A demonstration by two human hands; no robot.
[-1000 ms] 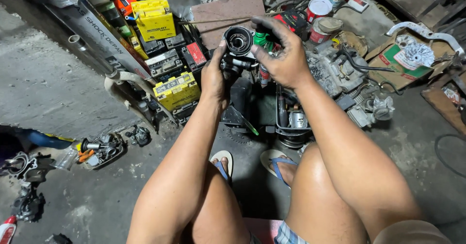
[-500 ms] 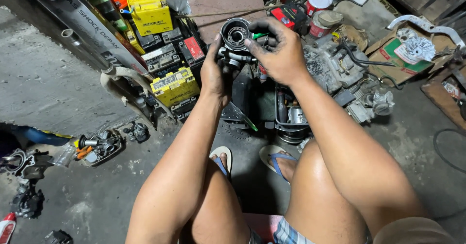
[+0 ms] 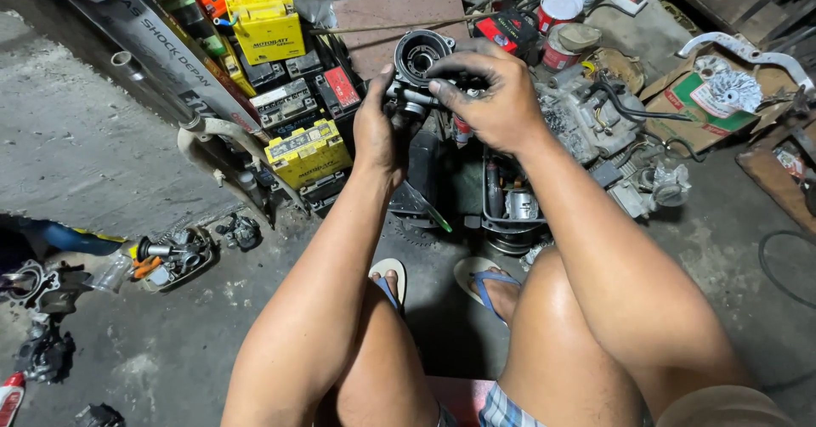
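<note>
Since half a second ago, both hands hold much the same station; the grey metal carburettor body with its round black bore [image 3: 419, 62] has tipped slightly, its bore facing up toward me a little more squarely.

Left hand [image 3: 376, 130]: palm wrapped round the left flank of the part, thumb up against the rim of the bore. Fingers closed on it; the far-side fingertips are hidden, so I cannot tell how they lie.

Right hand [image 3: 493, 96]: arched over the top right of the part, fingers [image 3: 450, 66] bent and pressed down onto its upper edge. Whether they pinch a small fitting or only steady the body I cannot tell; the contact is hidden under the knuckles.

Part is held in the air, clear of the floor, directly between my two hands.

Surroundings: yellow box-shaped batteries [image 3: 308, 151] just left of the left hand; a black tray of small parts [image 3: 510, 206] below the right hand; a grey engine assembly [image 3: 586, 117] right of the right hand.

Progress, as judgement: work on the part looks mid-way. It is bare, dirty, with loose parts lying about; nothing appears refitted yet.
</note>
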